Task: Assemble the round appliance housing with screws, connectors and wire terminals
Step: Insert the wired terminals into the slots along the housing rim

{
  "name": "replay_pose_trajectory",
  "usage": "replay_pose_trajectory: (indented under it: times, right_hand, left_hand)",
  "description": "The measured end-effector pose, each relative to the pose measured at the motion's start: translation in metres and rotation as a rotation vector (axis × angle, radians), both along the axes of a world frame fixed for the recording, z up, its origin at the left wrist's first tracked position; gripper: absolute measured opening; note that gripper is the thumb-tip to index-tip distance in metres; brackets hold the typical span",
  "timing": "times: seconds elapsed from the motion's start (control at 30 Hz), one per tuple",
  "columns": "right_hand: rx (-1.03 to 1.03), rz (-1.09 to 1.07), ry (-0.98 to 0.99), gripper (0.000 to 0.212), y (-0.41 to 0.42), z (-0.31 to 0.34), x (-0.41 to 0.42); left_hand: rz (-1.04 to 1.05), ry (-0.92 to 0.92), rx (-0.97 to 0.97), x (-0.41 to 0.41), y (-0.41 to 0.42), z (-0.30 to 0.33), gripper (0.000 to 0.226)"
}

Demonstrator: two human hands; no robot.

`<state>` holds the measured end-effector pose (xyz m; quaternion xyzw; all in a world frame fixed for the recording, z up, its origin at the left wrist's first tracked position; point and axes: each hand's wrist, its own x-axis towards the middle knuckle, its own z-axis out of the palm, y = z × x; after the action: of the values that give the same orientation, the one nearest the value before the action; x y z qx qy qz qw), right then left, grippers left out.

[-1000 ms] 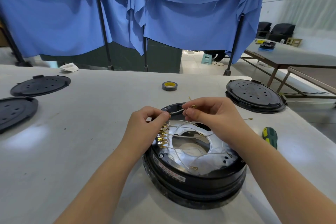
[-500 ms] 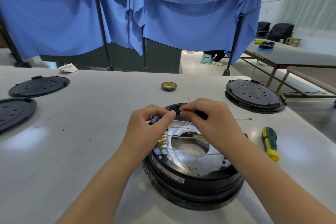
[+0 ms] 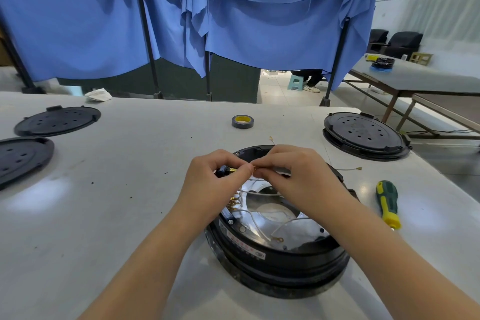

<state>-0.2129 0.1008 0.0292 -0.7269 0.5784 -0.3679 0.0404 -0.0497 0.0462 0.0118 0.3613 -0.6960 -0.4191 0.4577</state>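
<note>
Round black housing (image 3: 275, 254) sits on the white table (image 3: 117, 189), just in front of the person. Both hands work over its far rim: left hand (image 3: 210, 184) pinches a small black connector w/ brass tip (image 3: 228, 171), right hand (image 3: 296, 174) pinches a brass wire terminal (image 3: 257, 167) right against it. Green-yellow screwdriver (image 3: 387, 202) lies just right of the housing, tape roll (image 3: 242, 121) farther back.

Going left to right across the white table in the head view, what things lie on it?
Two flat black perforated round covers → grey tape roll with yellow core → open round black housing under both hands → green-and-yellow screwdriver, closed black round unit behind it.
</note>
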Motion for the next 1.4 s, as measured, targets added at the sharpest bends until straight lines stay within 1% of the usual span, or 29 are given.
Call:
replay_pose_trajectory:
  times: [0.17,0.23,0.33,0.5,0.6,0.77,0.87,0.97,1.03,1.13,1.23,1.3,1.4]
  right_hand:
    - [-0.064,-0.015,-0.023,0.021,0.001,0.0,0.0]
    - [-0.087,-0.01,-0.029,0.021,0.002,0.001,0.001]
    - [-0.104,-0.001,-0.033,0.016,0.002,0.001,0.001]
    - [-0.139,0.001,-0.052,0.012,0.002,0.001,0.001]
    - [-0.131,0.002,-0.065,0.012,0.002,0.001,0.001]
    - [-0.097,0.016,-0.082,0.011,0.001,0.0,0.0]
    - [-0.053,0.03,-0.094,0.012,0.0,0.0,0.0]
    - [0.006,0.048,-0.101,0.015,0.0,0.001,-0.001]
    - [0.021,0.052,-0.149,0.013,0.0,0.004,-0.002]
    - [0.052,0.028,-0.258,0.008,0.0,0.011,-0.012]
    - [0.122,-0.04,-0.262,0.013,0.0,0.017,-0.03]
    - [0.124,-0.086,-0.285,0.014,0.003,0.016,-0.042]
    - [0.063,-0.146,-0.375,0.013,0.011,0.008,-0.056]
  left_hand:
    - [0.018,0.05,0.075,0.0,-0.001,0.002,0.02]
    - [0.015,0.049,0.106,0.001,-0.002,0.002,0.017]
    - [0.002,0.038,0.131,0.001,-0.002,0.002,0.014]
    - [-0.014,0.056,0.145,0.001,-0.001,0.004,0.023]
    - [-0.04,0.068,0.145,0.002,-0.001,0.004,0.023]
    - [-0.053,0.041,0.105,0.003,0.0,0.004,0.013]
    - [-0.019,0.019,0.102,0.002,0.0,0.002,0.014]
    - [0.041,0.05,0.112,0.001,0.0,0.003,0.012]
    - [0.06,0.09,0.108,0.002,0.0,0.005,0.01]
    - [0.034,0.166,0.133,0.002,0.002,0.01,0.011]
    - [0.0,0.235,0.167,0.002,0.004,0.015,0.012]
    - [0.0,0.231,0.169,0.001,0.003,0.017,0.011]
    - [-0.022,0.191,0.169,-0.004,0.004,0.019,0.007]
